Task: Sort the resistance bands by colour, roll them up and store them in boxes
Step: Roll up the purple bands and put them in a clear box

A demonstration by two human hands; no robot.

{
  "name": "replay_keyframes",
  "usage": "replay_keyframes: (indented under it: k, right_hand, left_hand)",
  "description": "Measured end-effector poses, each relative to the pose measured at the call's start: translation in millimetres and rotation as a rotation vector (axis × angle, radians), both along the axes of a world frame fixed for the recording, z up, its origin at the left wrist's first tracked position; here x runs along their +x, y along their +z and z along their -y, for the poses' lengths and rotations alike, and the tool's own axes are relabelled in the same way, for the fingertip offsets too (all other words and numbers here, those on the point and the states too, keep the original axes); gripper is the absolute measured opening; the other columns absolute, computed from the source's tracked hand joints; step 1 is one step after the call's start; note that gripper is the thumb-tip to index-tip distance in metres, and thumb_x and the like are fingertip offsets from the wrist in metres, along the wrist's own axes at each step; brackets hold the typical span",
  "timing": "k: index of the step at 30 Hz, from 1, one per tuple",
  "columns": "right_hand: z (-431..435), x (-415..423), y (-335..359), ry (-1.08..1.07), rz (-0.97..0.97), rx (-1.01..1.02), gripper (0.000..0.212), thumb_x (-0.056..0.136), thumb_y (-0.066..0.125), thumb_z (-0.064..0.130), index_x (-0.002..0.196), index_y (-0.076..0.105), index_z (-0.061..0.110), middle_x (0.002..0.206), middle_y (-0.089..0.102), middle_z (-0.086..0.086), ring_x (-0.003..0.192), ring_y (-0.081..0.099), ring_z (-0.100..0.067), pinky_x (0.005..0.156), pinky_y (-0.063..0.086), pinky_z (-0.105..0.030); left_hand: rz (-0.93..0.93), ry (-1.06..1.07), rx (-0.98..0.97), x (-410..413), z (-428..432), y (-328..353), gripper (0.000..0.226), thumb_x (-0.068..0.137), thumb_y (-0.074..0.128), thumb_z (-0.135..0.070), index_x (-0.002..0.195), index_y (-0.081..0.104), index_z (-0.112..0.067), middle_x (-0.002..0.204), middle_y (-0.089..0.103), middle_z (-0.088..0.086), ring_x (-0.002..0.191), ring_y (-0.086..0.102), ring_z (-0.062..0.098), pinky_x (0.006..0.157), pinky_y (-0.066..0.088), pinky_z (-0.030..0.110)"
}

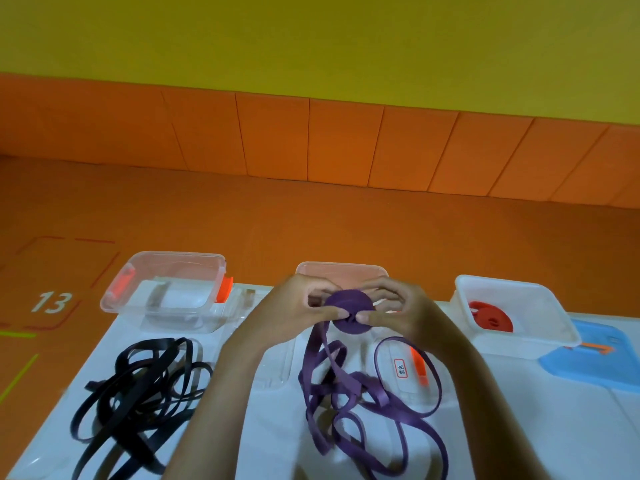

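Observation:
A partly rolled purple band (349,311) sits between both hands above the white table. My left hand (298,306) grips the roll from the left, thumb on its front. My right hand (398,310) pinches it from the right. The loose tail of the purple band (349,400) hangs from the roll into a tangled pile on the table. A tangle of black bands (138,393) lies at the left. A rolled red band (491,316) lies inside the white box (540,344) on the right. A clear box (346,268) stands behind my hands, mostly hidden.
A clear box with orange latches (166,292) stands at the back left. A blue lid (602,362) lies at the far right. A clear lid with an orange clip (405,375) lies under the purple loops. Orange floor and wall padding lie beyond the table.

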State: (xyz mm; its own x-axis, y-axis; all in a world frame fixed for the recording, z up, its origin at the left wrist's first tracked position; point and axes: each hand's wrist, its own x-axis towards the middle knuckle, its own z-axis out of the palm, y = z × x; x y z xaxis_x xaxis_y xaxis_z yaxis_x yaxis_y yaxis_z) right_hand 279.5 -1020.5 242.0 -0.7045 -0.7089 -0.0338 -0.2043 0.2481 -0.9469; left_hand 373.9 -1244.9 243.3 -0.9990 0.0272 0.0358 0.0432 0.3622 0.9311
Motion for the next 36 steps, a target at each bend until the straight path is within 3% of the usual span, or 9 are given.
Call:
replay_keyframes:
  k: [5,9,12,20,26,29,32,34,36]
  right_hand:
    - [3,-2,7,-0.125,0.084,-0.204,0.027,0.081,0.085,0.009,0.104,0.074,0.003,0.1,0.079,-0.008,0.093,0.079,-0.022,0.071,0.062,-0.024]
    - [6,4,-5,-0.165,0.286,-0.333,0.04,0.08,0.081,0.01,0.11,0.062,-0.009,0.11,0.077,-0.017,0.104,0.076,-0.034,0.081,0.064,-0.034]
    - [6,7,-13,-0.102,0.407,-0.38,0.033,0.087,0.075,0.006,0.109,0.056,-0.008,0.115,0.074,-0.024,0.109,0.073,-0.04,0.087,0.063,-0.038]
    - [5,3,7,-0.233,0.229,-0.38,0.037,0.082,0.081,0.015,0.11,0.064,-0.003,0.114,0.076,-0.018,0.108,0.074,-0.039,0.081,0.065,-0.038]
    - [10,6,20,-0.171,0.287,-0.556,0.029,0.088,0.079,0.011,0.108,0.062,-0.001,0.114,0.074,-0.024,0.107,0.074,-0.041,0.085,0.063,-0.042]
    - [8,7,11,-0.118,0.265,-0.484,0.027,0.092,0.076,0.007,0.116,0.064,0.005,0.118,0.074,-0.019,0.111,0.073,-0.036,0.085,0.063,-0.039]
    - [1,2,9,-0.028,0.051,-0.212,0.04,0.09,0.08,0.01,0.123,0.069,0.029,0.12,0.076,0.0,0.112,0.074,-0.019,0.087,0.063,-0.03]
    - [1,0,11,0.0,-0.099,-0.077,0.036,0.087,0.084,0.018,0.116,0.072,0.035,0.111,0.078,0.012,0.104,0.075,-0.011,0.083,0.061,-0.023]
    - [2,0,12,-0.06,-0.188,-0.046,0.025,0.082,0.086,0.026,0.105,0.077,0.03,0.101,0.079,0.012,0.093,0.077,-0.011,0.074,0.063,-0.024]
  left_hand:
    - [-0.065,0.135,0.207,-2,-4,0,0.033,0.087,0.088,-0.024,0.118,0.077,-0.023,0.114,0.079,-0.007,0.105,0.076,0.01,0.085,0.06,0.022]
    - [-0.09,0.125,0.282,-5,1,0,0.028,0.088,0.086,-0.015,0.116,0.079,-0.015,0.114,0.08,-0.003,0.107,0.077,0.015,0.09,0.059,0.023]
    - [-0.054,0.035,0.206,-8,5,7,0.025,0.096,0.078,-0.017,0.121,0.076,-0.018,0.117,0.079,-0.007,0.11,0.075,0.011,0.093,0.057,0.021]
    - [-0.066,-0.011,0.033,-11,5,23,0.033,0.1,0.074,-0.03,0.132,0.069,-0.033,0.128,0.071,-0.024,0.125,0.064,-0.002,0.104,0.053,0.026]
    - [-0.226,0.162,0.262,-13,-2,25,0.041,0.088,0.086,-0.016,0.128,0.075,-0.02,0.118,0.079,-0.007,0.112,0.074,0.012,0.094,0.059,0.026]
    - [-0.189,0.153,0.28,-10,2,22,0.038,0.082,0.091,-0.013,0.117,0.08,-0.02,0.106,0.082,-0.004,0.1,0.078,0.013,0.084,0.06,0.021]
    - [-0.107,0.122,0.182,-8,5,13,0.031,0.078,0.093,-0.016,0.105,0.083,-0.025,0.098,0.082,-0.007,0.091,0.078,0.011,0.079,0.06,0.022]
    - [-0.062,0.098,0.081,-9,3,6,0.028,0.078,0.093,-0.016,0.103,0.083,-0.024,0.094,0.081,-0.008,0.086,0.076,0.01,0.077,0.06,0.024]
    - [-0.055,0.076,0.006,-9,-2,0,0.026,0.08,0.091,-0.019,0.103,0.082,-0.025,0.095,0.08,-0.011,0.086,0.075,0.009,0.079,0.061,0.027]
